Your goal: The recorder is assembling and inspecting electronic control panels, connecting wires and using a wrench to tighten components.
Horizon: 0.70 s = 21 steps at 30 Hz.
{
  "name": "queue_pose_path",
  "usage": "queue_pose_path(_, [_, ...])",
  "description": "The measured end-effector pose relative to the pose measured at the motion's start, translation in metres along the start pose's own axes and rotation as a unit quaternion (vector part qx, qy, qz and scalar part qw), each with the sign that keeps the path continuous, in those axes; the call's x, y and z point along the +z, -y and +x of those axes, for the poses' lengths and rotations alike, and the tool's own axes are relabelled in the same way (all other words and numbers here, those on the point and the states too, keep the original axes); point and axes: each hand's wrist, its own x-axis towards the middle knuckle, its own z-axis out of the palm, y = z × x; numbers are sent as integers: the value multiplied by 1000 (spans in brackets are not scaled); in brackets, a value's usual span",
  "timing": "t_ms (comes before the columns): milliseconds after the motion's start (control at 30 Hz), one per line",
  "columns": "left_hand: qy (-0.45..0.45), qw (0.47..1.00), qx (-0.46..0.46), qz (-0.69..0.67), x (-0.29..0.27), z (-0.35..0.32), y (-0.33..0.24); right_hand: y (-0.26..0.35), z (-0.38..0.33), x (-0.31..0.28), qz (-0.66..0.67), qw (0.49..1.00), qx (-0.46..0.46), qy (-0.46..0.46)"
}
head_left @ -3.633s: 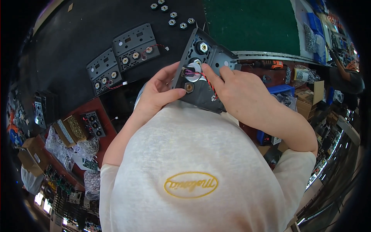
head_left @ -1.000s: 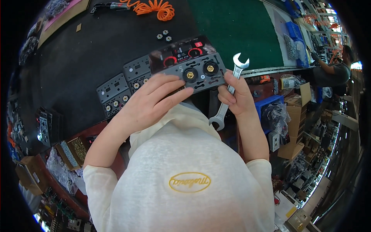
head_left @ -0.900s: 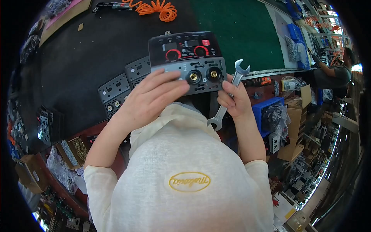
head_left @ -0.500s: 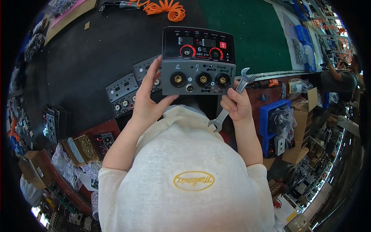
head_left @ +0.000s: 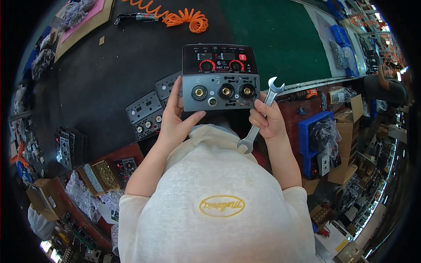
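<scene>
A black and grey control panel (head_left: pixel 221 78) with two red-ringed dials, small displays and several round brass-centred sockets is held up before my chest. My left hand (head_left: pixel 176 120) grips its left edge, fingers behind and thumb along the bottom. My right hand (head_left: pixel 268 117) is closed around the shaft of a double open-ended wrench (head_left: pixel 275 87), and its fingers also touch the panel's lower right corner. One wrench jaw points up past the hand, the other down toward my shirt. Behind my left hand lie grey panels (head_left: pixel 144 111) with sockets on the dark table.
An air tool (head_left: pixel 136 17) with an orange coiled hose (head_left: pixel 188 19) lies at the back. Stacked panels (head_left: pixel 70 147) stand at the left. Blue bins (head_left: pixel 309 131) and an open cardboard box (head_left: pixel 344 144) are at the right, near a power screwdriver (head_left: pixel 302 95).
The panel has come down slightly and its top has tilted away from me. Both hands keep their holds on the panel and the wrench. The whole view has shifted a little.
</scene>
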Motion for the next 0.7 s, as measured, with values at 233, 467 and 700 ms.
queue_pose_path(233, [-104,844,295,435,-5,8,-10,16,9,25,-17,995,24,-92])
queue_pose_path(467, [21,779,399,483,-8,26,-16,25,11,42,-62,990,42,-120])
queue_pose_path(700, [38,855,301,420,-5,18,-18,35,14,59,-123,981,45,-140])
